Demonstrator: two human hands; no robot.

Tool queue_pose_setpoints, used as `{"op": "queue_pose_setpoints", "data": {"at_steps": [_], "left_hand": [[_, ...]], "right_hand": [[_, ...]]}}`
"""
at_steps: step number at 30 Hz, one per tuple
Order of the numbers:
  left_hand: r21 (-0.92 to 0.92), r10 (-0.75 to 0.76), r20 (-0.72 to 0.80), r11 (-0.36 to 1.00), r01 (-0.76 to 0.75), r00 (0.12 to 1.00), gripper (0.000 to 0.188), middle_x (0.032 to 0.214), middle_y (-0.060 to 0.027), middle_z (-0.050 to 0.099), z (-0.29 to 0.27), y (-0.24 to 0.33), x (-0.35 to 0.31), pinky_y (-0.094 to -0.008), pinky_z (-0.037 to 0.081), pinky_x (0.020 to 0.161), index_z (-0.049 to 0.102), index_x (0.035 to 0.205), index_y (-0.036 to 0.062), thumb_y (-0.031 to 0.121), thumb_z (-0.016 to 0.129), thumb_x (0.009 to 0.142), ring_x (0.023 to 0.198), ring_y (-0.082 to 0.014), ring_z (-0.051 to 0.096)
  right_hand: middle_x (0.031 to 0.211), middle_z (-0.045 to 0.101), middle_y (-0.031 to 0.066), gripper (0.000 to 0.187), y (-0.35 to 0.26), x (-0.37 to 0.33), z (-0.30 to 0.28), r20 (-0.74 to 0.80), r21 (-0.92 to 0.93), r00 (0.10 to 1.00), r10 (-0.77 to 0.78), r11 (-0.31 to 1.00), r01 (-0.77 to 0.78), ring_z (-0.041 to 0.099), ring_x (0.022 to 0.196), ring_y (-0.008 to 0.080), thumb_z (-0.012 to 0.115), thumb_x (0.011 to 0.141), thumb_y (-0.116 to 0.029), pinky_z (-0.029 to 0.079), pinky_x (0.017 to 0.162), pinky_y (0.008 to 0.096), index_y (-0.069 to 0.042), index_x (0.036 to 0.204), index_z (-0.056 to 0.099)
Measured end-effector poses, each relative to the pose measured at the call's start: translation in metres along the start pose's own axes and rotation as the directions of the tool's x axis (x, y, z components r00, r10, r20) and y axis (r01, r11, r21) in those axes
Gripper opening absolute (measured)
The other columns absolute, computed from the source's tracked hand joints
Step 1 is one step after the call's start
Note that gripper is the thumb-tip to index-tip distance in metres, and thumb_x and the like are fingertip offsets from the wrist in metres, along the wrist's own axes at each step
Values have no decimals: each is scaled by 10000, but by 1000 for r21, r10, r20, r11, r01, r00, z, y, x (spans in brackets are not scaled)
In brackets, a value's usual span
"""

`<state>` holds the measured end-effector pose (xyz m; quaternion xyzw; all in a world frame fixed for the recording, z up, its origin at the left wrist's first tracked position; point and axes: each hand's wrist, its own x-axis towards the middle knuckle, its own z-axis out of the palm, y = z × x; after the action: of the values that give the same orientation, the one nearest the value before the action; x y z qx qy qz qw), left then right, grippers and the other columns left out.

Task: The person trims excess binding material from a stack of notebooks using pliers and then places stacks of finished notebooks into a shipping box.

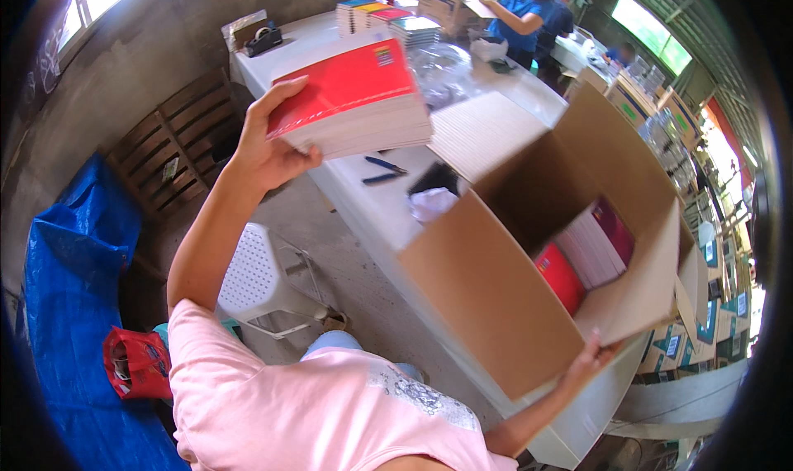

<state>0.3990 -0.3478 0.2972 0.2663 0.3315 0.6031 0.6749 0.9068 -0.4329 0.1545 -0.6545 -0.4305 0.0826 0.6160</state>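
My left hand is raised over the table, its thumb on top and its fingers below a thick stack of red-covered notebooks. My right hand grips the lower edge of a flap of the open cardboard box, which stands on the white table. Inside the box lie a red notebook and a stack of notebooks with a dark purple cover. How deep these go is hidden by the box walls.
Pliers and a crumpled white wad lie on the table beside the box. Farther back are spiral notebooks, a tape dispenser and clear plastic. A white stool stands below. A person in blue works beyond.
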Motion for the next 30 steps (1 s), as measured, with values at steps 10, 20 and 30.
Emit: {"op": "queue_pose_setpoints", "data": {"at_steps": [10,20,30], "left_hand": [[31,138,-444,990,-138,886,321,867,11,609,-205,44,4,-265,438,512,564,974,183,422,600,764,777,-124,553],[-96,45,-522,989,-111,852,348,807,-1,578,-255,-12,92,-276,379,486,530,997,156,392,620,758,711,-130,531],[-54,77,-374,993,-105,924,353,779,-37,627,-220,-8,131,-283,442,469,555,993,88,357,611,772,591,-136,576]], "right_hand": [[1300,462,178,485,-130,-49,54,-316,-609,720,-619,714,346,494,1133,297,551,911,-241,409,935,415,28,1286,403],[1178,531,178,335,-197,-138,253,470,176,626,-622,761,624,539,1049,296,613,813,-110,414,926,393,-48,1138,560],[1257,478,187,608,-100,-173,364,892,52,418,172,879,-474,500,1118,279,651,813,-165,421,909,398,-87,1348,372]]}}
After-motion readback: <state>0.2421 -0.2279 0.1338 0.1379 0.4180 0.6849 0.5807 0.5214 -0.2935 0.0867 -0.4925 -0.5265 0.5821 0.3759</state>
